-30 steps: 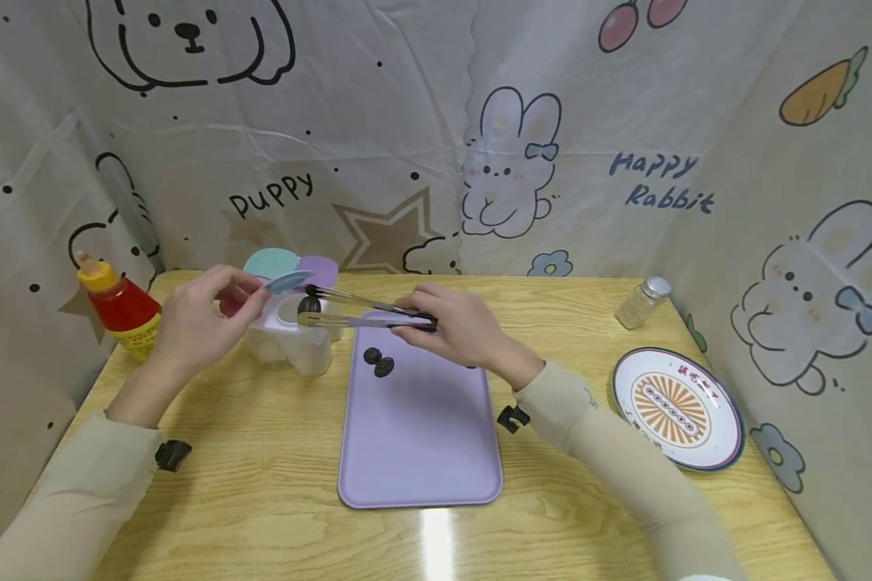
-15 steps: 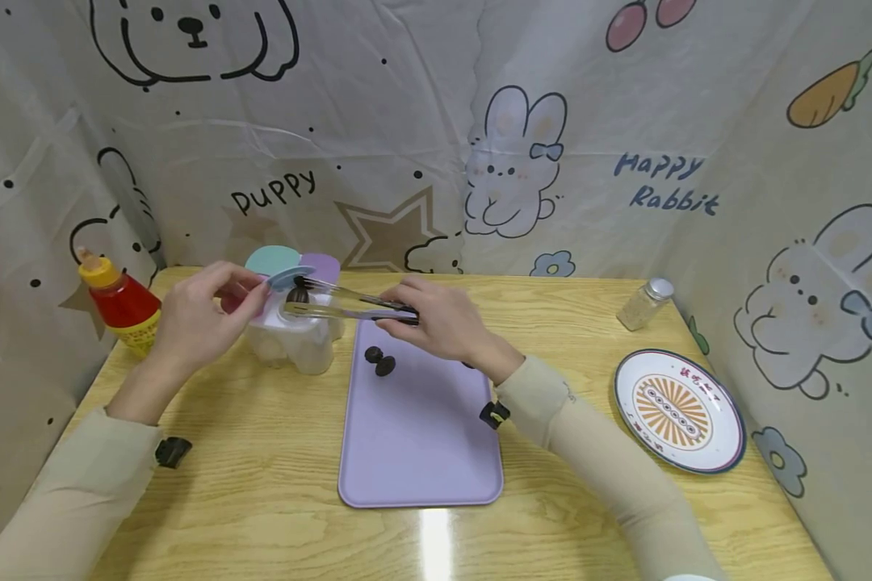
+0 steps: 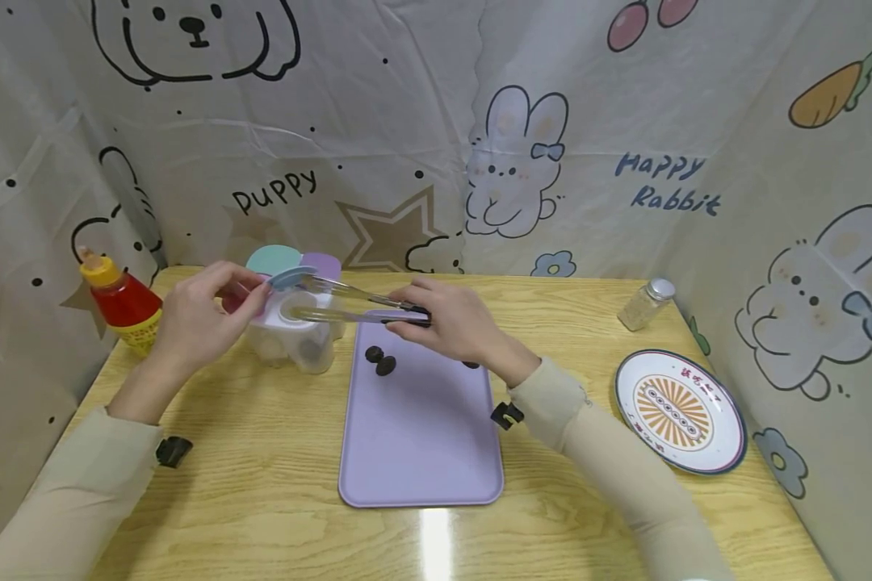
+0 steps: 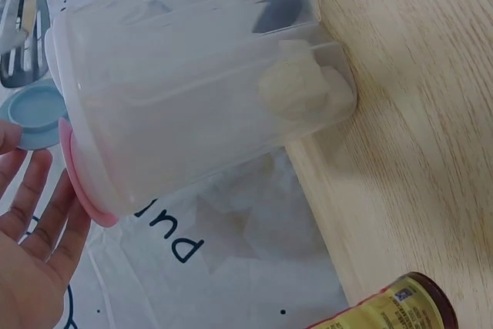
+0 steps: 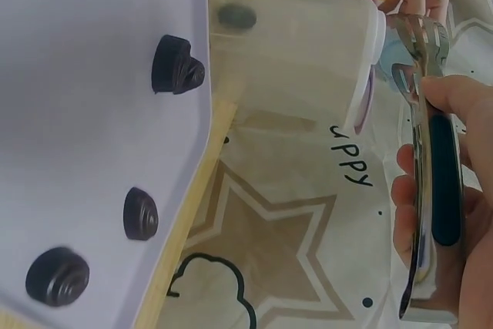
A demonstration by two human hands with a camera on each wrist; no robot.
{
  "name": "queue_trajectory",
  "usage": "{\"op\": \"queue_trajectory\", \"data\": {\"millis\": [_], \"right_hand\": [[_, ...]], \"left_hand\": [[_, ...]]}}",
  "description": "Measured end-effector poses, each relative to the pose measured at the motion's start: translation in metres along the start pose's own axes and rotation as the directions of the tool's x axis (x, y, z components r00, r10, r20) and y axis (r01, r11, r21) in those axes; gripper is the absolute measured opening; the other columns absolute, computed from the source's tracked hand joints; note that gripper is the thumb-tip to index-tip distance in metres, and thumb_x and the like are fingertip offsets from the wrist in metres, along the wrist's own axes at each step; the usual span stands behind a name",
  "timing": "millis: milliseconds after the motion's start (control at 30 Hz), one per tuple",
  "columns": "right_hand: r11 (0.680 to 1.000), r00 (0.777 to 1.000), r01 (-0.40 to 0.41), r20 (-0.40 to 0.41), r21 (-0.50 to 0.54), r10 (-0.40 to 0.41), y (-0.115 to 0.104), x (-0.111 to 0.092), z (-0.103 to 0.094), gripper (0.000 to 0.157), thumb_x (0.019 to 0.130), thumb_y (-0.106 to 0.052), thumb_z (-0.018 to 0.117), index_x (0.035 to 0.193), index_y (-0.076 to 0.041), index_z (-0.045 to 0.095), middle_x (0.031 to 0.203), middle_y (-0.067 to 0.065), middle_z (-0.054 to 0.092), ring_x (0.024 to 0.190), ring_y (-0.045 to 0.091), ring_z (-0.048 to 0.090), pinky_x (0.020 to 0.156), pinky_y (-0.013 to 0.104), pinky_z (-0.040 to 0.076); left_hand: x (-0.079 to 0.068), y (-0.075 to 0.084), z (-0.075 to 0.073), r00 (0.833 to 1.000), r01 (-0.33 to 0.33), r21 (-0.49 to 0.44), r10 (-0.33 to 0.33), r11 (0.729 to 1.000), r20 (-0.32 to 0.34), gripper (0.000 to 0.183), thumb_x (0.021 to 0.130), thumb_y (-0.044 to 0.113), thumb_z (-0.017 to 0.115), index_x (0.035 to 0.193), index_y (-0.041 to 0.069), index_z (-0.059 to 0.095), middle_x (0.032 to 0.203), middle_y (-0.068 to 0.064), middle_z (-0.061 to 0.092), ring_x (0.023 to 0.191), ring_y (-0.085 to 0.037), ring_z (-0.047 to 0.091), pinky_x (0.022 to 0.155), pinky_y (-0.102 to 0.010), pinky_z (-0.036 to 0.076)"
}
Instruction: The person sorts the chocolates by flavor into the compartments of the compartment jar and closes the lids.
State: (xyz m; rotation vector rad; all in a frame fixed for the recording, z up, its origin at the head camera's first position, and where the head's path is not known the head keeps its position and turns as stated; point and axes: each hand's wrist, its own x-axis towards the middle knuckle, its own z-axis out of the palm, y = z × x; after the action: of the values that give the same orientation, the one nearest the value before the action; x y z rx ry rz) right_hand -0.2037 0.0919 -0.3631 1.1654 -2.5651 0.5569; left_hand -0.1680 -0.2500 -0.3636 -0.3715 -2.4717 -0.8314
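My left hand pinches the raised blue flip lid of a translucent storage box with several coloured lids. My right hand grips metal tongs by their dark handles. The tong tips stand apart over the box's round opening, with nothing between them. A dark chocolate lies at the bottom inside the box, also visible as a dark shape through the wall in the left wrist view. More dark swirled chocolates sit on the purple tray, below and right of the box.
A red sauce bottle with a yellow cap stands left of the box. On the right are a white patterned plate and a glass shaker with a metal cap. A printed curtain encloses the back and sides.
The tongs moved left over the opening with a chocolate and released it; it dropped into the box. The right hand then shifted slightly back right. The left hand stayed on the blue lid.
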Motion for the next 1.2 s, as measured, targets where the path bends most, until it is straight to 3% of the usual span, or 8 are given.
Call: {"op": "queue_trajectory", "data": {"millis": [267,667,967,1200], "right_hand": [[0.999,1.0,-0.001,0.011,-0.036,0.001,0.01,-0.02,-0.012,0.035,0.095,-0.039,0.076,0.121,-0.016,0.077,0.095,-0.001,0.07,0.062,0.007,0.05,0.053,0.021,0.037],[0.994,0.997,-0.026,0.07,-0.103,0.033,0.036,-0.057,-0.02,0.04,0.091,-0.042,0.079,0.122,-0.016,0.077,0.096,0.0,0.072,0.061,0.006,0.048,0.053,0.022,0.037],[0.989,0.988,-0.072,0.128,-0.128,0.089,0.053,-0.079,-0.014,0.042,0.089,-0.045,0.081,0.121,-0.018,0.078,0.095,0.002,0.072,0.065,0.008,0.051,0.054,0.022,0.038],[0.99,0.98,-0.028,0.191,-0.138,0.054,0.064,-0.09,0.006,0.038,0.092,-0.043,0.079,0.12,-0.019,0.077,0.099,0.0,0.074,0.065,0.005,0.052,0.052,0.02,0.037]], "left_hand": [[0.001,-0.001,0.0,1.0,-0.003,0.002,0.003,1.0,-0.012,0.011,0.094,0.012,0.077,0.102,0.005,0.075,0.091,-0.012,0.075,0.073,-0.017,0.059,0.069,-0.001,0.038],[0.0,0.002,0.0,1.0,0.017,-0.003,-0.017,1.0,0.01,0.013,0.095,0.013,0.076,0.105,0.005,0.074,0.093,-0.013,0.075,0.076,-0.022,0.062,0.069,-0.002,0.038],[-0.001,0.003,0.0,0.999,0.032,-0.009,-0.032,0.999,0.017,0.014,0.096,0.014,0.076,0.106,0.005,0.074,0.094,-0.013,0.075,0.077,-0.022,0.061,0.07,-0.001,0.037],[-0.001,0.002,0.0,1.0,0.022,-0.006,-0.022,1.0,0.008,0.013,0.095,0.013,0.077,0.105,0.005,0.074,0.093,-0.013,0.075,0.076,-0.021,0.061,0.069,-0.001,0.037]]}}
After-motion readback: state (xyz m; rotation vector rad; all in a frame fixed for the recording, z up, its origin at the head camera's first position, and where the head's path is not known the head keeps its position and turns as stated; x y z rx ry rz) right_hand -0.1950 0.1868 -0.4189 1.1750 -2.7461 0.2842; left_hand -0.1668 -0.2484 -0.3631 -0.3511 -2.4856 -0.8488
